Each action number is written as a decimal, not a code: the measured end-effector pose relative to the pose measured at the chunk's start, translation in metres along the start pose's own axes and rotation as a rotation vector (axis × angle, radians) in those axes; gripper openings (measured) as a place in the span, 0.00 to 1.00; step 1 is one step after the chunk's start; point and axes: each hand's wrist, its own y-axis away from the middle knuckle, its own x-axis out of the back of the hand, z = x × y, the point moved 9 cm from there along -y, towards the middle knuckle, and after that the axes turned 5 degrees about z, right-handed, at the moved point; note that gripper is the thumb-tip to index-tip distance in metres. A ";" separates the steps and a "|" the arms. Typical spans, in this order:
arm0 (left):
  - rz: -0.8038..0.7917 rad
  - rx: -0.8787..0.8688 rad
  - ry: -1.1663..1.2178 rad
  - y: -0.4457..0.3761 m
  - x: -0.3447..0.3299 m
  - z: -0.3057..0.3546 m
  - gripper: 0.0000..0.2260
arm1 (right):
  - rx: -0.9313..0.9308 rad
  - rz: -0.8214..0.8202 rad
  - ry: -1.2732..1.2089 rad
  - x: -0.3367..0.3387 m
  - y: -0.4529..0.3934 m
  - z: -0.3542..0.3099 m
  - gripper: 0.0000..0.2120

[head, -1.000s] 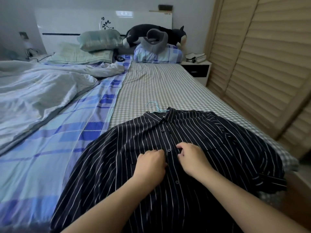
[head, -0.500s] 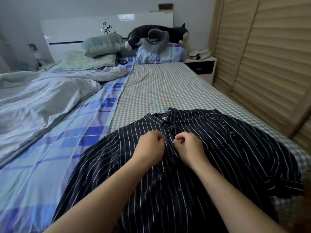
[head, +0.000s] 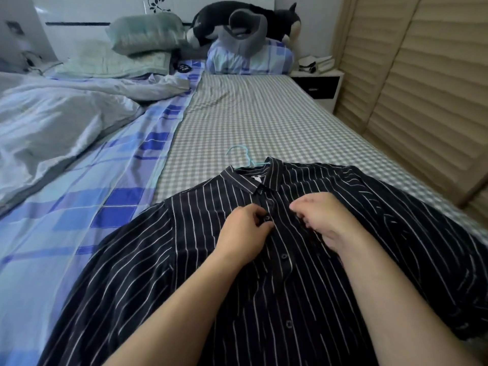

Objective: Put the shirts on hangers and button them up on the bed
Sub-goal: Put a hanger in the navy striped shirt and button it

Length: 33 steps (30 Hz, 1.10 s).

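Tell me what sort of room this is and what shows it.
Most likely a home bedroom. A bed with a checked sheet fills the view, pillows and a plush toy sit by the headboard, and a nightstand stands beside it.
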 end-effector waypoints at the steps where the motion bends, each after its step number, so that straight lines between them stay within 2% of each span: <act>1: -0.009 0.003 -0.002 -0.004 0.001 0.000 0.13 | -0.044 -0.005 -0.101 0.005 -0.001 0.000 0.08; 3: -0.005 0.013 -0.023 -0.007 0.003 -0.001 0.10 | -0.056 -0.005 -0.142 0.003 0.000 -0.002 0.07; 7: -0.002 0.043 -0.095 0.000 0.001 0.003 0.07 | 0.110 -0.062 0.297 -0.037 0.010 -0.005 0.08; 9: -0.043 0.060 -0.027 0.007 -0.001 0.010 0.09 | 0.136 0.013 0.468 -0.042 0.008 -0.005 0.08; 11: -0.108 0.037 0.023 0.023 -0.004 0.020 0.11 | 0.116 0.059 0.536 -0.038 0.005 -0.007 0.10; 13: -0.168 -0.047 -0.068 0.041 -0.008 0.025 0.13 | 0.096 0.022 0.411 -0.033 0.004 -0.006 0.11; 17: -0.198 -0.217 -0.305 0.055 -0.008 0.020 0.26 | -0.024 -0.014 -0.058 -0.008 0.002 -0.003 0.11; 22: -0.251 -0.304 -0.447 0.058 -0.017 0.018 0.27 | -0.002 0.015 -0.203 0.010 0.005 -0.029 0.13; 24: -0.246 -0.308 -0.489 0.058 -0.020 0.021 0.26 | 0.036 -0.035 -0.133 -0.002 0.012 -0.038 0.13; 26: -0.211 -0.282 -0.403 0.050 -0.015 0.023 0.20 | 0.060 -0.083 0.056 -0.022 0.017 -0.032 0.05; 27: -0.168 -0.247 -0.275 0.042 -0.007 0.022 0.15 | 0.070 -0.083 0.127 -0.030 0.019 -0.027 0.02; 28: -0.114 -0.180 -0.115 0.033 0.003 0.017 0.11 | 0.071 -0.062 0.181 -0.035 0.018 -0.020 0.03; 30: -0.016 -0.009 0.125 0.016 0.018 -0.001 0.09 | 0.032 -0.018 0.242 -0.035 0.013 -0.006 0.05; 33: 0.002 0.017 0.072 0.007 0.018 -0.006 0.12 | -0.031 -0.074 0.182 -0.035 0.008 0.001 0.07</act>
